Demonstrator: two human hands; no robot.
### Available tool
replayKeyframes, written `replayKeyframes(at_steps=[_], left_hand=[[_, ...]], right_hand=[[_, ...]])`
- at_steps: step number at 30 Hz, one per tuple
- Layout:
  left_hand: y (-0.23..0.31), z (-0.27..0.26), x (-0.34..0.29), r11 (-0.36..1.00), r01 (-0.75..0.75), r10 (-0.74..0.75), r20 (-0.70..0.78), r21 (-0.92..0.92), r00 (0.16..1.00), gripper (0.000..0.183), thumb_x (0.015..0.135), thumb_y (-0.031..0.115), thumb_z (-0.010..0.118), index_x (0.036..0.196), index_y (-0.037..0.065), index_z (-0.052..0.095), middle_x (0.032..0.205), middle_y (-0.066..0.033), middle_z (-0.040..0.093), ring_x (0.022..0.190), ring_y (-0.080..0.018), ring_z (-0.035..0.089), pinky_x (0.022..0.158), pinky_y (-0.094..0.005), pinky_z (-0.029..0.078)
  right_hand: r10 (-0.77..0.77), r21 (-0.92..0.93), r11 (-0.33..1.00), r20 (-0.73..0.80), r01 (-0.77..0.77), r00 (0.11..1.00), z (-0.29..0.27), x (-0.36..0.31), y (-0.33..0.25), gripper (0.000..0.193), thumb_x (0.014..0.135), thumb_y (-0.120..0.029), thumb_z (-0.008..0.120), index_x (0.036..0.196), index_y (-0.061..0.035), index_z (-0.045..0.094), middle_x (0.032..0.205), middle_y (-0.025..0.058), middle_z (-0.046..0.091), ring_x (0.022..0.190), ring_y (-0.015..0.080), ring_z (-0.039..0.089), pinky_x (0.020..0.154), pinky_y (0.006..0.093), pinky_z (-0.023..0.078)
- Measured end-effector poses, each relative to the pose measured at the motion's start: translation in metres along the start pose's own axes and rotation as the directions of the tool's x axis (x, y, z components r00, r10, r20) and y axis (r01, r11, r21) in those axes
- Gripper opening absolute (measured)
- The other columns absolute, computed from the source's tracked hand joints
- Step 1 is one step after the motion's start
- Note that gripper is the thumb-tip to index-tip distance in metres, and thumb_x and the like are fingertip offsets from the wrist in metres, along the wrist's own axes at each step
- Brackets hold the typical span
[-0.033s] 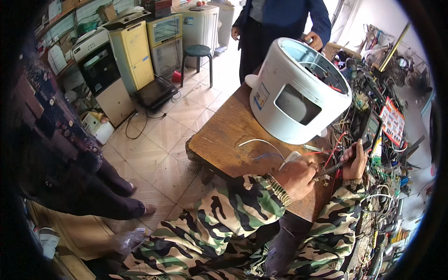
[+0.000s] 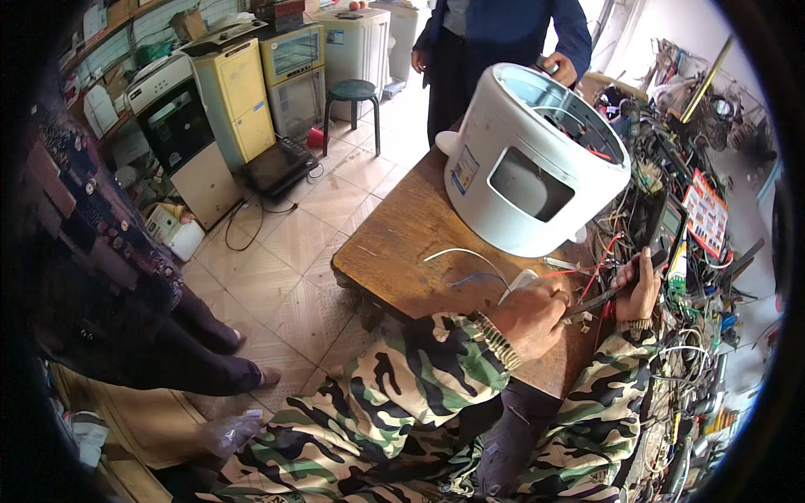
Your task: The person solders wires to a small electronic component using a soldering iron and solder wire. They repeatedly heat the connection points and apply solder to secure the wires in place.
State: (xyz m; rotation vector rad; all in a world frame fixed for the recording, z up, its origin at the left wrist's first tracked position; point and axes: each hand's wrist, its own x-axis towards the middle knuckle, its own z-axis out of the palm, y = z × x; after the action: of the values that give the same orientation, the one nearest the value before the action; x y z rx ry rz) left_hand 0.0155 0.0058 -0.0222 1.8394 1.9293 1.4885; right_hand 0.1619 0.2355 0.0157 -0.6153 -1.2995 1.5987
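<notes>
Above the near part of the wooden table (image 2: 394, 243), my left hand (image 2: 530, 318) is closed, its fingertips pinched round a small white plastic part (image 2: 521, 281) mostly hidden behind them. A white wire (image 2: 470, 250) and a blue wire (image 2: 476, 277) trail from it over the tabletop. My right hand (image 2: 639, 289) grips a long, dark, narrow tool (image 2: 605, 298), whose exact kind I cannot make out. Its far end reaches my left fingers. Red wires (image 2: 597, 270) run just beyond both hands. Behind them stands a round white appliance housing (image 2: 524, 189), tilted, with a rectangular opening in its side.
A person in a dark jacket (image 2: 507, 42) stands behind the housing, one hand near its rim. Another person in a patterned top (image 2: 109, 218) is at the left. Tangled wires and parts (image 2: 671, 369) crowd the right side. A stool (image 2: 352, 92) stands on the tiles.
</notes>
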Motion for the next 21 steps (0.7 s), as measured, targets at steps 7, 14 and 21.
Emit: replayKeyframes(at_steps=[7,14,21], left_hand=[[0.007,-0.009,0.005,1.0,-0.011,0.01,0.055,0.004,0.998,0.026,0.083,0.015,0.072,0.101,-0.002,0.065,0.104,-0.017,0.062,0.094,-0.0376,0.064,0.081,-0.0472,0.053],[0.004,-0.006,0.005,0.999,-0.049,0.049,0.029,0.01,0.998,0.026,0.084,0.015,0.073,0.101,-0.001,0.064,0.104,-0.0172,0.062,0.095,-0.0384,0.065,0.081,-0.0468,0.053],[0.003,-0.005,0.005,0.999,-0.045,0.045,0.047,-0.011,0.998,0.027,0.083,0.014,0.074,0.103,-0.002,0.064,0.103,-0.017,0.062,0.095,-0.0377,0.064,0.082,-0.0465,0.053]], right_hand=[[-0.028,0.002,1.0,-0.018,0.028,0.999,-0.001,-0.004,-0.001,0.032,0.101,-0.037,0.066,0.09,-0.0093,0.054,0.063,-0.0001,0.046,0.053,0.0148,0.047,0.049,0.0319,0.039],[-0.073,-0.025,0.997,-0.045,0.072,0.996,-0.002,-0.003,0.001,0.031,0.101,-0.034,0.066,0.089,-0.0074,0.055,0.062,0.0007,0.045,0.05,0.0155,0.049,0.045,0.0329,0.042],[-0.095,-0.043,0.995,-0.044,0.093,0.995,-0.002,-0.005,0.001,0.031,0.101,-0.033,0.067,0.087,-0.0068,0.056,0.06,0.0012,0.047,0.049,0.0158,0.05,0.044,0.0329,0.042]])
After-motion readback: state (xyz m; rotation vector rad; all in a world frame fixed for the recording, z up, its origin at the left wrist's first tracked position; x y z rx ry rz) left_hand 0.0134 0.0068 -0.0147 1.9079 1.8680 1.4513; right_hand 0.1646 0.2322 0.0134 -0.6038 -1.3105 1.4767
